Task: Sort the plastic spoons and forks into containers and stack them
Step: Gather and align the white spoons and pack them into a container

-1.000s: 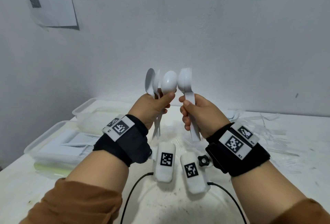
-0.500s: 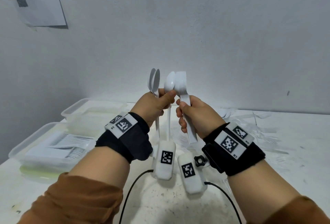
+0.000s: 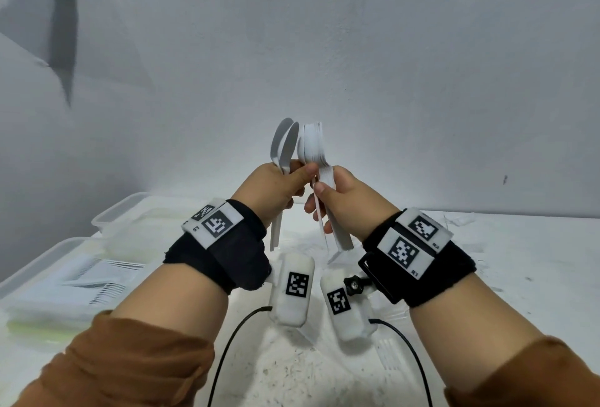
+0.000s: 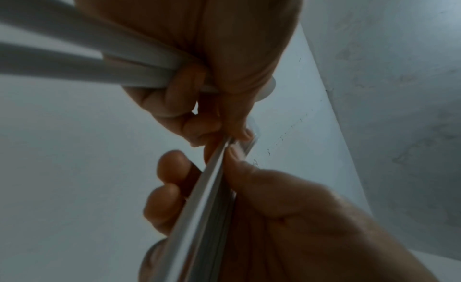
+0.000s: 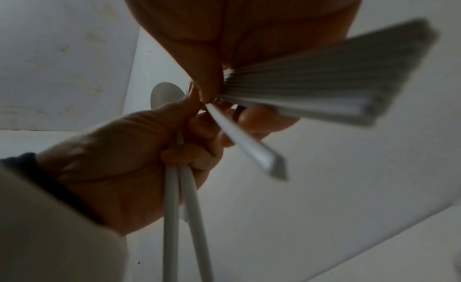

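Two loose spoons (image 3: 285,146) stand upright in my left hand (image 3: 276,192), their handles running down through the curled fingers (image 4: 172,97) and out below the palm, bowls side by side above the knuckles. From the right wrist view I see those two handles (image 5: 184,217) hanging parallel out of the bottom of that fist. My right hand (image 3: 347,202) grips a thick nested stack of spoons (image 3: 313,143), bowls up just beside the left hand's pair, the handles pressed together under the thumb (image 3: 323,187) and fanning out below the fingers in a ribbed block (image 5: 324,85). One single spoon handle (image 5: 244,140) slants apart from that block, lying between the fingertips of both hands; my left thumb and forefinger meet it at its upper end, right where the two hands touch. I cannot tell which hand bears its weight. Both hands are raised above the white table (image 3: 519,260). Below and to the left of my left wrist sits a clear container (image 3: 42,260) with forks (image 3: 107,280) laid flat inside, and a second clear container (image 3: 117,215) sits just behind it. More white cutlery (image 3: 461,221) lies scattered on the table beyond my right wrist, too blurred to sort by kind.
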